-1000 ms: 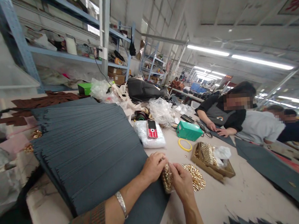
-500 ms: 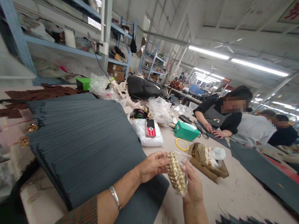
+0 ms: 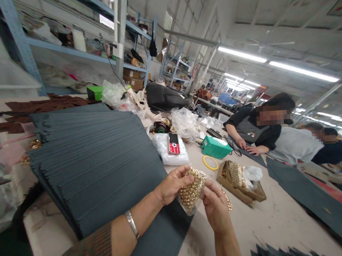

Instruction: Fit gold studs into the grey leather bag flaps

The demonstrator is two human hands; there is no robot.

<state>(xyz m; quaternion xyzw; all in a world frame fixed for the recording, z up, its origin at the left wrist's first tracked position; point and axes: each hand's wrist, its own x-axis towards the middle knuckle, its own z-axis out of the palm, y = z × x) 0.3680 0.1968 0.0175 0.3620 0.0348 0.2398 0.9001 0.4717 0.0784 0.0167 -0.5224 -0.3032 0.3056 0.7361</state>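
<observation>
A clear plastic bag of gold chain (image 3: 192, 191) is gripped at its left side by my left hand (image 3: 175, 184), thumb on top. The bag is tilted above the table. My right hand (image 3: 217, 206) is closed at the bag's right side, thumb and fingers pinched together near the clear film. A short stretch of gold chain (image 3: 229, 202) shows past the far side of my right hand; how it runs through the fingers is hidden. To the right stands an open cardboard box (image 3: 240, 191) with more gold chain and white plastic inside.
A large fanned stack of dark panels (image 3: 100, 160) covers the left. Beyond my hands lie a red phone (image 3: 173, 144) on a white plastic packet, a yellow ring (image 3: 210, 162) and a green box-shaped device (image 3: 216, 146). A co-worker (image 3: 255, 126) works at the far right.
The bag has turned and shifted left with my left hand. My right hand has changed its grip from the bag's side to a pinch, and gold chain now shows behind it.
</observation>
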